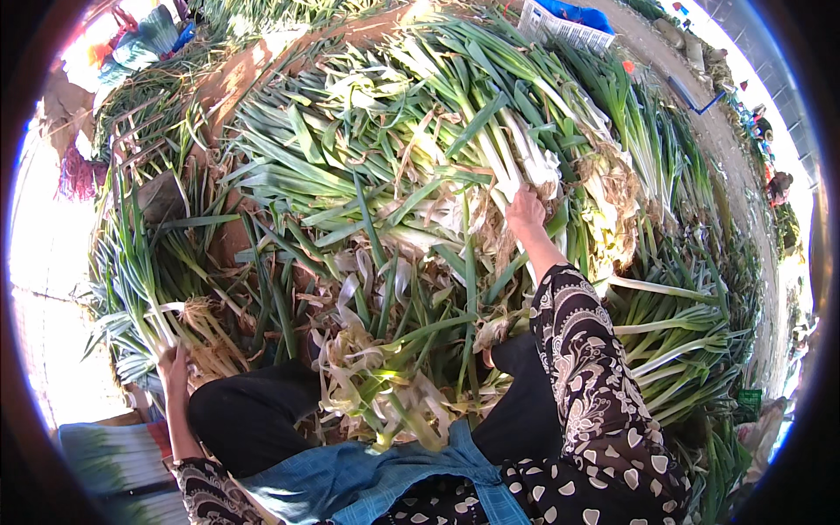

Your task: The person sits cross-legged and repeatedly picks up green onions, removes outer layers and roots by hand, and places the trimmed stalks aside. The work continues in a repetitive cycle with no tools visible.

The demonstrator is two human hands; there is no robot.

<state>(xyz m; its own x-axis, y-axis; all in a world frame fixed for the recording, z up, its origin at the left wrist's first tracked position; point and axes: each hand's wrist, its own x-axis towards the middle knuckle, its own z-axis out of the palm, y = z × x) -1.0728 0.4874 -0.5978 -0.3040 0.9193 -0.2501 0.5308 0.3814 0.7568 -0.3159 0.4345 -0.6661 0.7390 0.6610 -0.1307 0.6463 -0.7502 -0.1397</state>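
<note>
My left hand (pixel 172 361) is at the lower left, closed around the white stalks of some green onions (pixel 141 275), whose green leaves point away from me. Dry roots of other onions lie just right of it. My right hand (pixel 525 209) reaches forward to the white ends of large green onions (pixel 492 144) on the big heap; its fingers touch a white stalk, and whether they grip it is partly hidden. Between my knees lies a pile of peeled, pale outer leaves (pixel 367 387).
More green onions (pixel 682 354) lie at the right. A white plastic crate (pixel 567 29) with a blue liner stands at the top. A box printed with onions (pixel 118 453) is at the lower left. Several people are far off at the right edge.
</note>
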